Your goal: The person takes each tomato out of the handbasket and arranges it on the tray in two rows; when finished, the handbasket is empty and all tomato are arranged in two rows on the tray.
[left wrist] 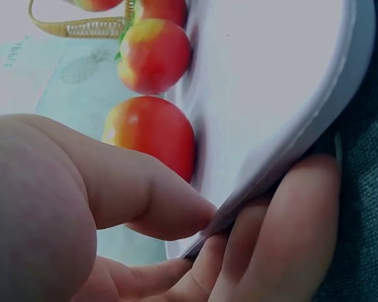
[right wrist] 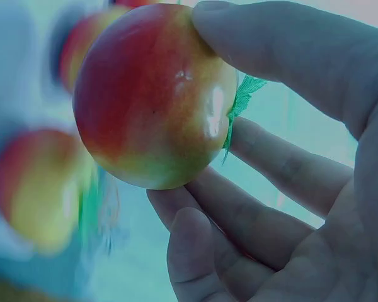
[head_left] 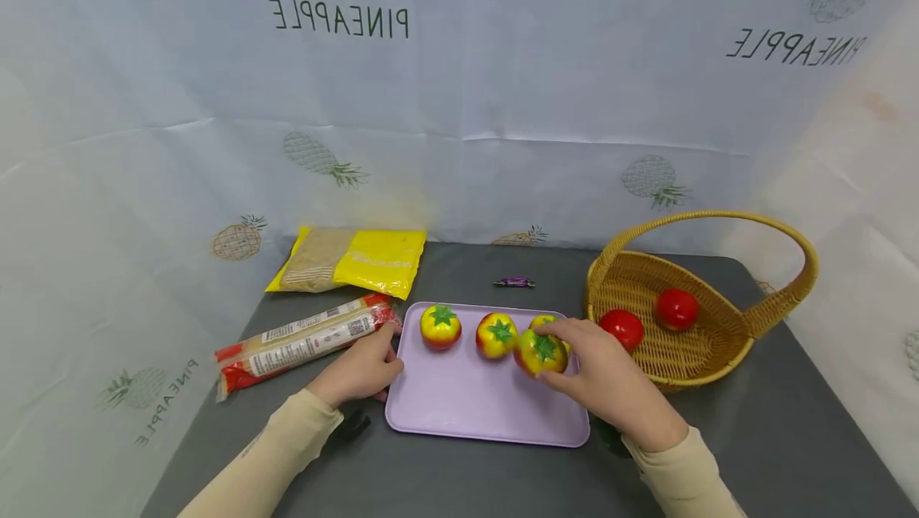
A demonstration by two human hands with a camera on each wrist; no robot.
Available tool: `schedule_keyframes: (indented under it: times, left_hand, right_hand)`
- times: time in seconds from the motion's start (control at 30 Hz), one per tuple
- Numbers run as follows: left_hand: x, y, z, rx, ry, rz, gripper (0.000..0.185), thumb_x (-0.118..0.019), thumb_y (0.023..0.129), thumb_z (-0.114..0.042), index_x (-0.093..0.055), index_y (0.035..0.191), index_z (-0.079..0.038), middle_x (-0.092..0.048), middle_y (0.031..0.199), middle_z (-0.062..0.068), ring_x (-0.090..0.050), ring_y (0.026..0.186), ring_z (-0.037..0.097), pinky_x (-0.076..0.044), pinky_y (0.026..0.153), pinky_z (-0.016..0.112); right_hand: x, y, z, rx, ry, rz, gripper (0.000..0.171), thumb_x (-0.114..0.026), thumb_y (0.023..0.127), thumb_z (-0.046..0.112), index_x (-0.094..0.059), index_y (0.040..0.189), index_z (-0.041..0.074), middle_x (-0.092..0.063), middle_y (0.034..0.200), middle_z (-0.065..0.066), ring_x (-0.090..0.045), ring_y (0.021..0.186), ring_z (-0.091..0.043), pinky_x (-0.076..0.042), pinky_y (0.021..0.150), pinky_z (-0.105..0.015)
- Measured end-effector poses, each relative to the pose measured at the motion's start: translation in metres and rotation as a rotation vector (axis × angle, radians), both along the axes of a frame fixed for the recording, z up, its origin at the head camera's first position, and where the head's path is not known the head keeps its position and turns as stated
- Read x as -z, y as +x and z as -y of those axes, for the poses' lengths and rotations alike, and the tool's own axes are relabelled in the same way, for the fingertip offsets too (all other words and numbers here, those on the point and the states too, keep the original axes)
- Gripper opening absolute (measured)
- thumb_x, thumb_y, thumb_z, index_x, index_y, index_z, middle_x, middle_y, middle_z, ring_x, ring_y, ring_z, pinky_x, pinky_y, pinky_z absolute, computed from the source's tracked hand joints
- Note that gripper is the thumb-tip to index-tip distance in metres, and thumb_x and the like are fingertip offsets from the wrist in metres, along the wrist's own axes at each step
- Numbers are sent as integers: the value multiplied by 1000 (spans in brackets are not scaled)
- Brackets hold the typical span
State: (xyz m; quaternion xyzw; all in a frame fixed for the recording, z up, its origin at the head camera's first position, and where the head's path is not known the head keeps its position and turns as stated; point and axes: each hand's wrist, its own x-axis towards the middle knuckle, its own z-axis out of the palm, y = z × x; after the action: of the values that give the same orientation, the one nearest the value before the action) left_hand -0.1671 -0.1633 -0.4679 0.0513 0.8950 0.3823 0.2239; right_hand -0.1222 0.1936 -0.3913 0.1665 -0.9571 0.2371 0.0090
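A lilac tray (head_left: 488, 410) lies on the dark table. My left hand (head_left: 362, 368) pinches its left edge; in the left wrist view the thumb (left wrist: 170, 195) presses the rim from above and fingers curl beneath. My right hand (head_left: 603, 370) holds a red-and-yellow toy fruit (right wrist: 154, 94) with a green leafy top between thumb and fingers, over the tray's right part. Beside it on the tray sit similar fruits: one at the left (head_left: 440, 328), one in the middle (head_left: 495, 336), and one at the back right (head_left: 542, 320), partly hidden by the held fruit.
To the right, a wicker basket (head_left: 664, 362) with a tall handle contains two red fruits (head_left: 676, 309). Left of the tray lie long noodle packs (head_left: 305, 342), with a yellow bag (head_left: 380, 259) behind them. A small purple-wrapped candy (head_left: 514, 282) lies behind the tray. Printed cloth hangs around the table.
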Motion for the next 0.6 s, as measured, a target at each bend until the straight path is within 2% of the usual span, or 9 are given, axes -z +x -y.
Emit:
schedule_keyframes:
  times: [0.2,0.3,0.6]
  left_hand:
    - [0,-2,-5,11,12,5,56,-62,94,-13,-39,145,-7,-59,84,10,-63,54,23,-57,49,33]
    - [-1,-2,-6,17,13,2,57,-62,95,-13,-38,146,-7,-60,84,10,-64,54,23,-57,49,33]
    - [0,-3,-1,6,-20,2,58,-63,94,-15,-38,147,-8,-60,85,9,-64,52,23,-57,48,32]
  right_hand:
    - [14,0,42,-63,-20,9,55,-89,74,31,-67,124,24,-68,121,6,-60,114,-15,-55,98,-38]
    - [19,-1,59,-108,-38,13,55,-89,74,30,-67,124,23,-68,121,7,-60,115,-15,-53,102,-39]
    - [31,-4,99,-236,-40,81,52,-85,79,32,-65,127,23,-66,120,7,-59,107,-11,-56,98,-34]
